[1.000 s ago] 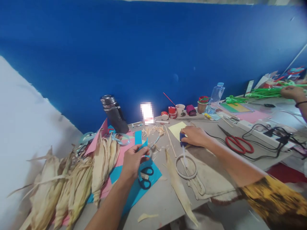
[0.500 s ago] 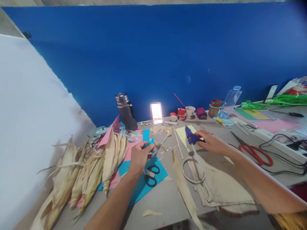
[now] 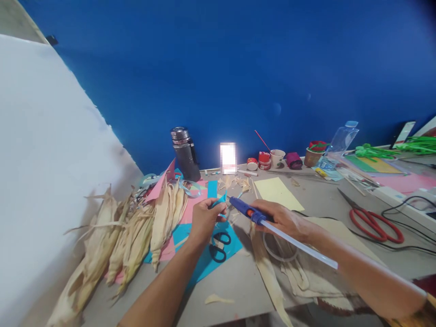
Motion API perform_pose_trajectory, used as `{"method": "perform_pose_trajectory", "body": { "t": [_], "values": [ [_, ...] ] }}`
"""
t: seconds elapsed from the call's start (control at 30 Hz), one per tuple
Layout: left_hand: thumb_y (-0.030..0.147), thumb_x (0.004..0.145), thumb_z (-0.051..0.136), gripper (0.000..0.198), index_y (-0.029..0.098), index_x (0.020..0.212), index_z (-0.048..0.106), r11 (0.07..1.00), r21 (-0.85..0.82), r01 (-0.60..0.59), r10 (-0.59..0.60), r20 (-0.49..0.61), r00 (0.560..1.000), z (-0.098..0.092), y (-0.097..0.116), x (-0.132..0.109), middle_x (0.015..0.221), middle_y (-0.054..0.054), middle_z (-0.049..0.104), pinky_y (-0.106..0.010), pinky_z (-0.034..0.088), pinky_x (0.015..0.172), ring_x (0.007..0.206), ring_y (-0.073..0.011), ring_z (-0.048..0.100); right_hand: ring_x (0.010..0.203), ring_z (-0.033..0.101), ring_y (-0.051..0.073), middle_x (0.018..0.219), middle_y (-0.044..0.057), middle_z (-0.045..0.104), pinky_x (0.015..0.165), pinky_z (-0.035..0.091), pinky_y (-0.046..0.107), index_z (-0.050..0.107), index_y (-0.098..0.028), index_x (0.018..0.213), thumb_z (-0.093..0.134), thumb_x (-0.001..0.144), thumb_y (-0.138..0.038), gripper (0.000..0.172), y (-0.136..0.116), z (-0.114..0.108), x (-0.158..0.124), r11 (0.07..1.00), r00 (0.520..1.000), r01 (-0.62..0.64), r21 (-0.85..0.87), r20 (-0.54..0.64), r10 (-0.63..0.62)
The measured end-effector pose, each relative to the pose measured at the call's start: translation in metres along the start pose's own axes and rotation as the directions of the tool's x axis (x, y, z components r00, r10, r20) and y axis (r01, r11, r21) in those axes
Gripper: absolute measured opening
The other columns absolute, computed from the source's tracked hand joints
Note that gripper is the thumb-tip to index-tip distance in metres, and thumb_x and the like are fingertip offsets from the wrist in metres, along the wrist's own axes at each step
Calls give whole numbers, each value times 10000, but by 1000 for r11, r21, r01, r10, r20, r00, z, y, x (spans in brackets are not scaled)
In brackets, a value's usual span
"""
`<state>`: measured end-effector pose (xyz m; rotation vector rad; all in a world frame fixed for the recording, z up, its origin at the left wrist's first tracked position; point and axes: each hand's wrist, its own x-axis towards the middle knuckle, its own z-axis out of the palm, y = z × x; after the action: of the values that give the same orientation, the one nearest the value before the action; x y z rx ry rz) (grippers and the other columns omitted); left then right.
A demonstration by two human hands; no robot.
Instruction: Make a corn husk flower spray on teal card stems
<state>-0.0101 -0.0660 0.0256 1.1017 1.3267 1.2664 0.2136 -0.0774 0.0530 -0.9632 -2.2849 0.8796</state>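
My right hand grips a blue glue gun with a long clear glue stick trailing back over my forearm; its nozzle points left toward my other hand. My left hand is closed in a pinch on a small piece of light-blue paper. Just below that hand, black-handled scissors lie on a light-blue paper sheet. A white ring rests on a beige cloth under my right forearm.
Dried corn husks are heaped at the left over pink paper. A dark flask, small pots, a cup and a plastic bottle line the blue wall. Yellow paper, red scissors and black cables lie to the right.
My right hand lifted the glue gun off the yellow paper and carried it left, toward the paper piece in my left hand. The view shifted left.
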Motion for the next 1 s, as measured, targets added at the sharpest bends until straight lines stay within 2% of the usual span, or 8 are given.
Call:
{"method": "perform_pose_trajectory", "body": {
  "t": [0.2,0.5,0.83,1.0],
  "values": [
    [303,631,734,189,129,665,670,1000,-12,-3,4,32,999,1,1,-4,600,-20,626,-239,508,526,542,-119,566,790,553,174,913,32,639,714,407,269,618,-187,1019,572,851,-263,189,-2,1,2,999,1000,-6,-35,16,6],
    [287,647,713,191,111,706,667,1000,-10,8,-7,32,999,2,1,-2,585,1,609,-227,515,531,511,-98,560,755,538,160,867,29,635,695,401,256,623,-166,955,572,829,-215,144,-3,1,2,1000,999,-18,-22,40,19],
    [281,660,711,193,106,728,668,1000,9,6,-6,47,999,0,4,-3,624,-14,637,-256,546,588,534,-116,603,766,546,168,867,42,625,693,402,261,620,-155,917,598,849,-307,168,-2,-2,0,1000,999,-25,9,46,25],
    [262,649,727,186,104,720,660,999,-3,36,-36,44,998,0,5,-3,616,-8,634,-248,548,596,537,-113,609,716,531,155,827,34,610,650,400,251,635,-151,912,607,849,-380,239,3,-8,-4,1000,998,-24,8,54,23]
  ]
}}
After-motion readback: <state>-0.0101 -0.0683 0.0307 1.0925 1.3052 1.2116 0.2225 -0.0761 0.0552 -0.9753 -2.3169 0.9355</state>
